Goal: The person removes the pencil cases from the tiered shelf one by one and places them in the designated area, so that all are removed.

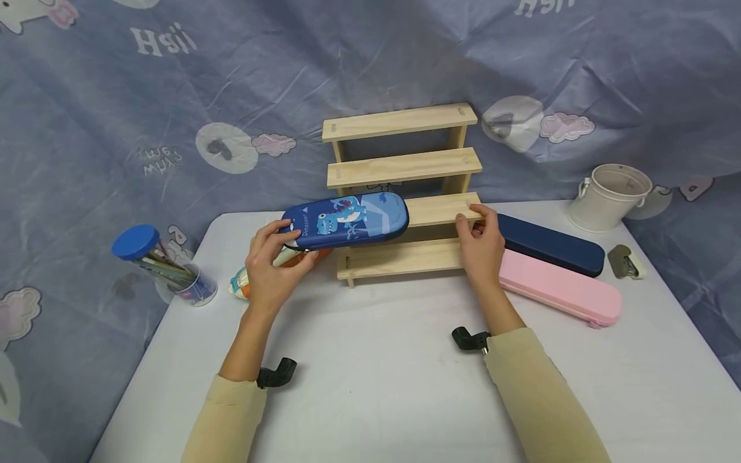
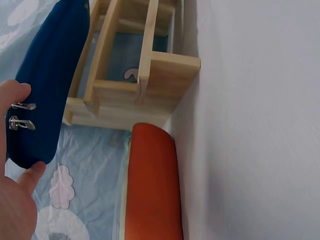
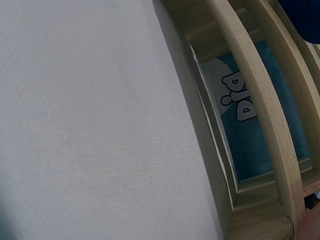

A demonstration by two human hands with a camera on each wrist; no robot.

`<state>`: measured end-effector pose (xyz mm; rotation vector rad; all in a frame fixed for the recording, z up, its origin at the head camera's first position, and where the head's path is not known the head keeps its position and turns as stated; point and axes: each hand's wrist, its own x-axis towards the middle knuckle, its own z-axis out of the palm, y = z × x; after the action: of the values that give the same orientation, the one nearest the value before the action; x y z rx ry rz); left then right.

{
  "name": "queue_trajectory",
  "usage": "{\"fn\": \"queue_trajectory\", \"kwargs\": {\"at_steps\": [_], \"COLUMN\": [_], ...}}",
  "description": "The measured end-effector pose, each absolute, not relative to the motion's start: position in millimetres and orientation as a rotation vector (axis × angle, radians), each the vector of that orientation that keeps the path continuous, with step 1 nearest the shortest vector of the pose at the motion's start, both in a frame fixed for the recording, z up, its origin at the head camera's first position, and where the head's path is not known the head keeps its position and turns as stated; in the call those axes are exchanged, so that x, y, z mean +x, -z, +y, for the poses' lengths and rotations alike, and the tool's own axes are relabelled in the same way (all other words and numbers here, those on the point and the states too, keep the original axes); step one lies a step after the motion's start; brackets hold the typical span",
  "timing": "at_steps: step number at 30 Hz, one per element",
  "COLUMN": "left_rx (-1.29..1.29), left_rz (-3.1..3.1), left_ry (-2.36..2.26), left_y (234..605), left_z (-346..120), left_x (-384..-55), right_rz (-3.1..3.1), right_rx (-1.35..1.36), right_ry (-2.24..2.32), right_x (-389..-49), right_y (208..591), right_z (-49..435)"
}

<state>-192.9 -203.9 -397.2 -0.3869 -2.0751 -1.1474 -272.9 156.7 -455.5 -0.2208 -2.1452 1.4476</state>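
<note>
In the head view my left hand [image 1: 271, 271] grips the left end of a blue dinosaur pencil case [image 1: 347, 222], raised in front of the wooden tiered rack [image 1: 405, 168]. From the left wrist view, the thumb and a finger hold the case [image 2: 47, 85] near its two metal zip pulls. My right hand [image 1: 485, 247] pinches the right end of the rack's second shelf from the bottom; only a sliver of that hand [image 3: 311, 220] shows in the right wrist view. Below the held case, an orange pencil case [image 2: 152, 185] lies on the table by the rack's left end.
Right of the rack lie a navy case [image 1: 550, 244] and a pink case [image 1: 561, 287]. Behind them stands a white bucket [image 1: 608, 199], with a small dark-and-cream item [image 1: 625, 262] nearby. A blue-lidded clear jar [image 1: 199, 288] of thin sticks is at the left edge. Patterned cloth [image 1: 376, 58] hangs behind.
</note>
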Motion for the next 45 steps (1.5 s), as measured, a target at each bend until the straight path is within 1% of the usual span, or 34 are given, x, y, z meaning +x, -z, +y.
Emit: {"fn": "queue_trajectory", "kwargs": {"at_steps": [3, 6, 8, 17, 35, 39, 45], "left_rx": [-0.383, -0.383, -0.381, -0.347, -0.332, -0.299, -0.218], "left_rz": [-2.078, -2.083, -2.083, -2.071, -2.053, -2.052, -2.054], "left_ry": [1.138, 1.13, 1.12, 1.123, 1.176, 1.178, 1.182], "left_y": [397.9, 410.7, 411.9, 397.2, 403.7, 411.2, 437.1], "left_z": [-208.8, -220.4, -222.6, -222.3, -239.5, -245.1, -263.9], "left_x": [-189.7, -192.6, -188.4, -158.5, -134.0, -129.7, -130.1], "right_rz": [-2.14, -2.139, -2.142, -2.144, -2.147, -2.151, -2.153], "right_rx": [-0.225, -0.222, -0.219, -0.209, -0.202, -0.213, -0.218], "right_ry": [-1.447, -1.444, -1.437, -1.43, -1.418, -1.414, -1.416], "right_x": [-273.2, -273.7, -273.4, -272.7, -274.0, -274.3, -274.1], "right_y": [454.6, 454.6, 454.9, 457.2, 457.9, 457.9, 458.3], "right_z": [157.2, 157.5, 157.6, 157.7, 157.0, 157.5, 157.5]}}
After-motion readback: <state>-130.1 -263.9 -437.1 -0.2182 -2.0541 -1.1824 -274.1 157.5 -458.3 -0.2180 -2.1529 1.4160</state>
